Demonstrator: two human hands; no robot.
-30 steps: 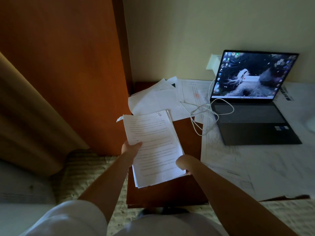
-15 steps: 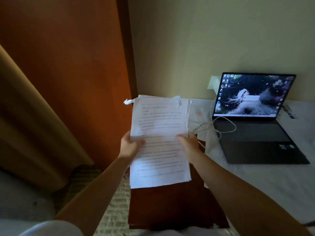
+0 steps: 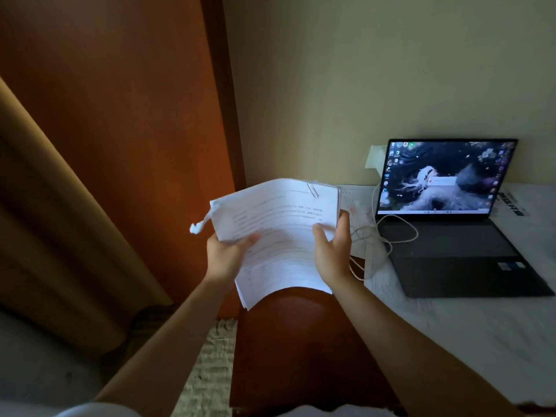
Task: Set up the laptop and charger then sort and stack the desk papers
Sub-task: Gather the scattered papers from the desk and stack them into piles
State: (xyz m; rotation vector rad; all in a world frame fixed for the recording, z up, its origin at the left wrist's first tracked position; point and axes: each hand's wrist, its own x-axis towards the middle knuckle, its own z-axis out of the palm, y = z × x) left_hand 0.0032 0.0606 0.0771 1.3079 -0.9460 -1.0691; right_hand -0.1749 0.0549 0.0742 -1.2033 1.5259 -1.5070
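Both hands hold a clipped paper stack [image 3: 279, 236] above the brown desk [image 3: 301, 341]: left hand [image 3: 225, 257] grips its left edge, right hand [image 3: 332, 251] pinches the right edge. Open laptop [image 3: 451, 212] sits right, white cable [image 3: 388, 236] beside it.

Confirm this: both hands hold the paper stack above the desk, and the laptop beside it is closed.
Not quite. The head view shows the laptop open with its screen lit. The rest stands: the left hand and right hand hold the paper stack above the desk.
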